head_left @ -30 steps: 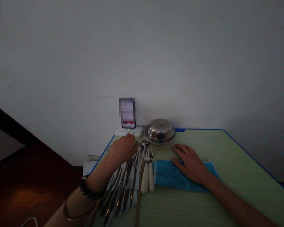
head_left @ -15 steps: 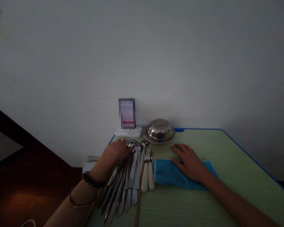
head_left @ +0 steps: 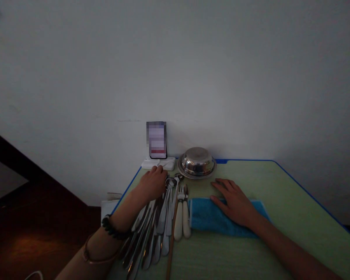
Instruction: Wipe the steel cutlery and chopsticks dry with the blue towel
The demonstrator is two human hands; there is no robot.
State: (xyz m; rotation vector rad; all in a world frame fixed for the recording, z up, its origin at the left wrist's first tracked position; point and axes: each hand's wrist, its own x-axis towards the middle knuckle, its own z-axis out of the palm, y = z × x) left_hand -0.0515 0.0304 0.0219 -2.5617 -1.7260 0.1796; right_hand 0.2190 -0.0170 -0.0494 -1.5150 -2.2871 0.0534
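My left hand [head_left: 154,182] reaches over the far ends of a fanned pile of metal cutlery [head_left: 146,237], its fingers curled down beside the spoon heads [head_left: 171,181]. Whatever those fingers hold is hidden behind the hand. My right hand [head_left: 235,200] rests palm down with fingers spread, on and just beyond a folded blue towel [head_left: 204,217]. Two forks with cream handles [head_left: 178,223] lie between the cutlery pile and the towel. A thin brown chopstick-like stick [head_left: 170,252] runs alongside the pile.
An upturned shiny metal bowl [head_left: 197,161] stands at the table's back edge. To its left, a phone [head_left: 158,140] leans upright on a white stand [head_left: 146,164] against the wall. Blue edging [head_left: 309,191] borders the green table [head_left: 221,260].
My left hand has shifted right and slightly away from me, now covering a spoon head that showed before. My right hand stays in place on the towel.
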